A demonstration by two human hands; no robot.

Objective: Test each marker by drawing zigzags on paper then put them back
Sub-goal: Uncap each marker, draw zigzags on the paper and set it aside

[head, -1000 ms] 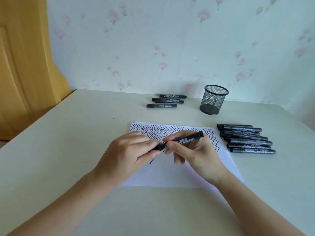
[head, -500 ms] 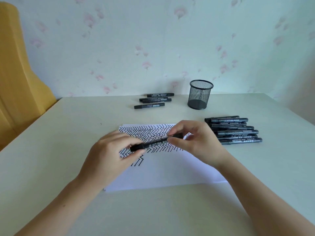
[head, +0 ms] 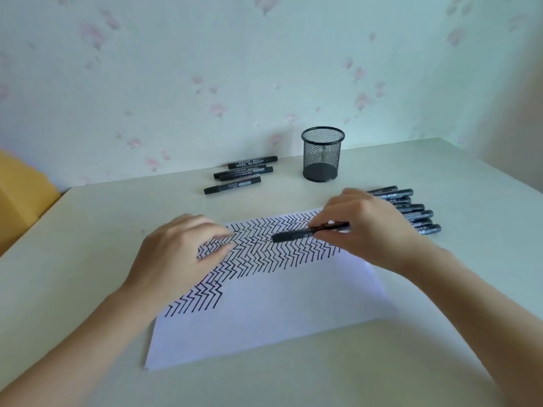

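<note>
The black plastic marker [head: 296,235] in my right hand [head: 364,230] looks smooth, faintly glossy. The white paper sheet [head: 279,304] is matt. The round black wire-mesh metal cup [head: 322,155] looks open-weave. The pale cream tabletop [head: 88,230] looks smooth, satin.

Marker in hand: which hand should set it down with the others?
Right. The right hand already pinches the capped marker; the left hand hovers over the paper, holding nothing.

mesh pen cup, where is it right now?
In the head view the mesh pen cup stands upright at the back of the table, near the wall, right of the four loose markers and behind the marker pile.
</note>
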